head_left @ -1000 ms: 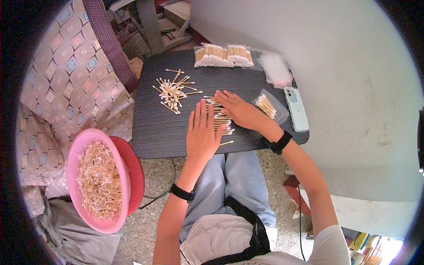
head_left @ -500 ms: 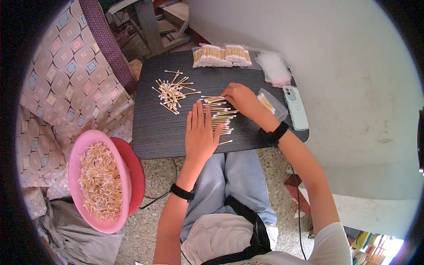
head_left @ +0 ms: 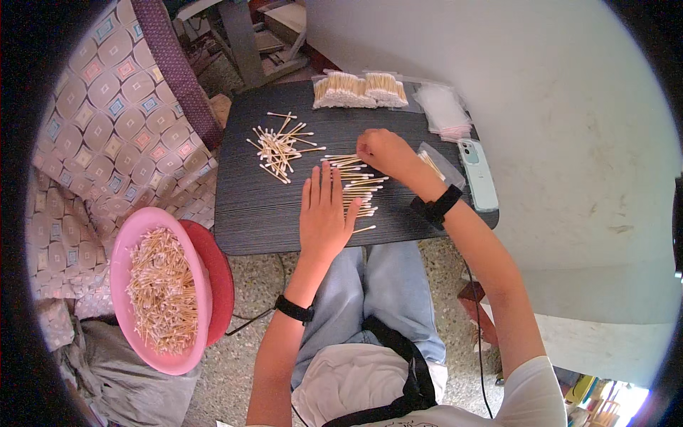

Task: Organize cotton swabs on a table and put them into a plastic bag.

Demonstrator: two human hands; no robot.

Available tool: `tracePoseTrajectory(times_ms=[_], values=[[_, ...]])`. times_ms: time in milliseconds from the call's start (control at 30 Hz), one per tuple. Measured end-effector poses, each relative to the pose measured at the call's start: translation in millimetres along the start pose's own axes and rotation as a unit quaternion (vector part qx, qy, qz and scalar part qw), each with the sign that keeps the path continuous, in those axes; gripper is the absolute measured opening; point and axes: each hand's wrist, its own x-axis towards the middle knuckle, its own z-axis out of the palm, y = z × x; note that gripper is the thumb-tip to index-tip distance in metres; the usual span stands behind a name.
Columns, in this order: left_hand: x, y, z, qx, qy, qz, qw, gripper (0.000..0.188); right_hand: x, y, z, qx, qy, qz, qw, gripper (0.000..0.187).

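Note:
My left hand (head_left: 326,217) lies flat, fingers stretched out, beside and partly over the left ends of a column of cotton swabs (head_left: 364,188) on the dark table. The swabs lie roughly side by side, pointing left to right. At the column's far end is my right hand (head_left: 388,153), its fingers curled down and closed by the right tips of the farthest swabs. Whatever its fingertips hold, if anything, is hidden. Left of the column, a loose pile of cotton swabs (head_left: 279,148) lies crisscrossed. A clear bag (head_left: 445,167) with some swabs inside sits right of my right hand.
Filled swab packs (head_left: 359,90) stand along the table's far edge. Flat clear bags (head_left: 445,110) lie at the far right corner, and a pale phone (head_left: 479,176) at the right edge. Down left, a pink basin (head_left: 199,356) full of swabs rests on a red stool (head_left: 217,277). A wall (head_left: 562,142) borders the right.
My right hand's fingers have curled in more, and the hand has lifted slightly away from the farthest swabs. My left hand stays flat in nearly the same place.

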Motion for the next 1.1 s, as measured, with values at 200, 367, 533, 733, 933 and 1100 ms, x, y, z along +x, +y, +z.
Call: tracePoseTrajectory(times_ms=[200, 367, 533, 733, 933, 1100], values=[[0.5, 0.6, -1.5, 0.002, -0.008, -0.010, 1.000, 0.062, 6.2, 4.3, 0.8, 0.014, 0.024, -0.015, 0.999, 0.008], [0.0, -0.7, 1.9, -0.004, 0.000, -0.004, 1.000, 0.062, 6.8, -4.0, 3.0, -0.010, 0.032, 0.005, 0.999, 0.009], [0.1, -0.3, -0.8, 0.003, 0.000, -0.006, 1.000, 0.061, -1.6, -14.9, 3.7, 0.021, 0.018, -0.116, 0.993, 0.022], [-0.1, -0.2, 0.5, -0.018, 0.001, -0.007, 1.000, 0.060, -20.7, -18.9, 3.4, 0.052, 0.010, -0.104, 0.993, 0.037], [-0.7, 1.1, -2.4, -0.014, -0.019, 0.010, 1.000, 0.056, -62.6, -22.1, 1.8, -0.004, -0.052, -0.098, 0.994, 0.046], [-1.8, 0.4, -4.3, -0.035, -0.042, 0.007, 0.998, 0.055, -84.1, -34.5, 10.2, -0.020, -0.038, -0.075, 0.996, 0.051]])
